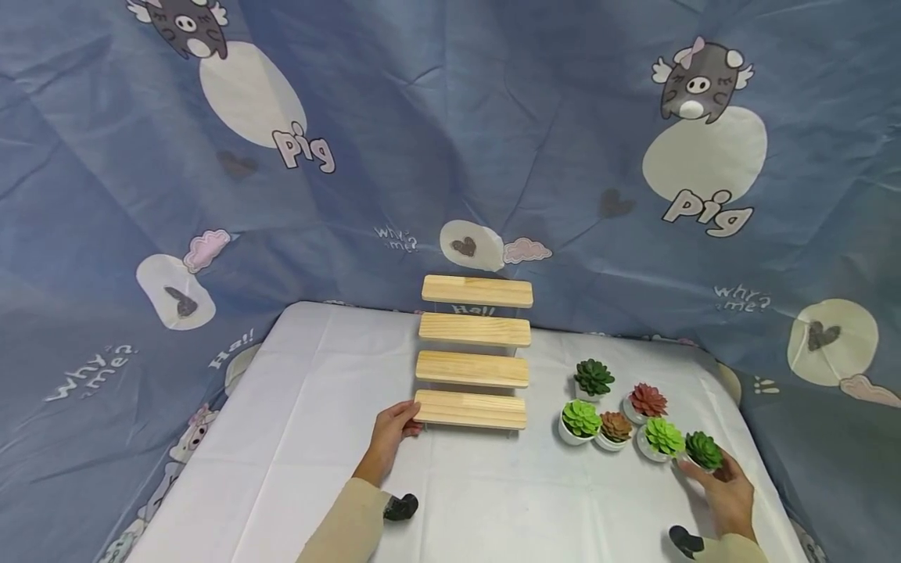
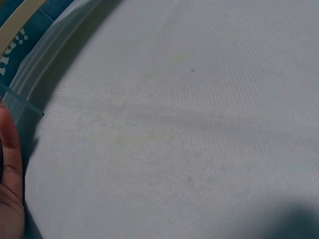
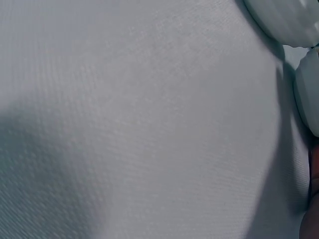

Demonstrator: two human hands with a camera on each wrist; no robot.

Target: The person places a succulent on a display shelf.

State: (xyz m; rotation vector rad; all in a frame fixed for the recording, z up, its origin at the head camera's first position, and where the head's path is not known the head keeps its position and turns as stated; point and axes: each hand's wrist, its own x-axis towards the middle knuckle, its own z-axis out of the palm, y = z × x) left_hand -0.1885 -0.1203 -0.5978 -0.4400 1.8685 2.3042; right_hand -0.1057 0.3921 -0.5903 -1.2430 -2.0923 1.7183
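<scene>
Pinching a wooden stand with the left hand, a dark green succulent with the right hand.
Head: beneath both grips, white cloth; beyond, creased blue fabric printed "pig", "why me?", "Ha!!". Stepping away from the left grip, four smooth, pale-grained planks. Left of the right grip, five other succulents, rosettes in rounded white pots. Left wrist: clear panel just ahead of the grip, "Ha!!" behind. Right wrist: glossy pots beyond the grip, mostly out of frame.
</scene>
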